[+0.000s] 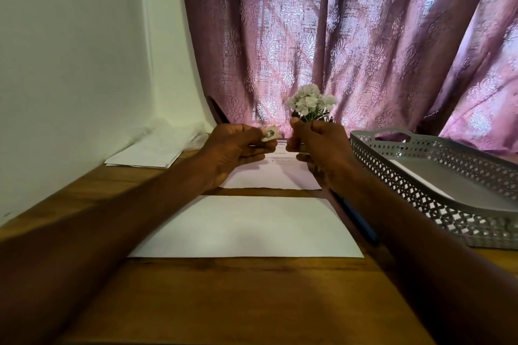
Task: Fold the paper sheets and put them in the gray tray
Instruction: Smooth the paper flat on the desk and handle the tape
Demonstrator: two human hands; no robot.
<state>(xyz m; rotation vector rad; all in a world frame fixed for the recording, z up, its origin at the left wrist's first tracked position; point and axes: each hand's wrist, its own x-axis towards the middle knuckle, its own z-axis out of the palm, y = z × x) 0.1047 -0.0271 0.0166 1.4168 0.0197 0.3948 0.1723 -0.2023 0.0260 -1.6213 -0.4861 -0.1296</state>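
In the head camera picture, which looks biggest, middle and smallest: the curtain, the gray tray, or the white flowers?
1. curtain, by far the biggest.
2. gray tray, middle; it sits nearer the camera, which helps it look big.
3. white flowers, smallest.

Gray lattice tray (398, 176), white sheets (246, 227), seemingly mauve floral-patterned curtain (350, 36).

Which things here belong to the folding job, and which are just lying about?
Job: white paper sheet nearest the person; second sheet under the hands; gray perforated tray.

Lying about: white artificial flowers; small pale object in left hand; papers by wall.
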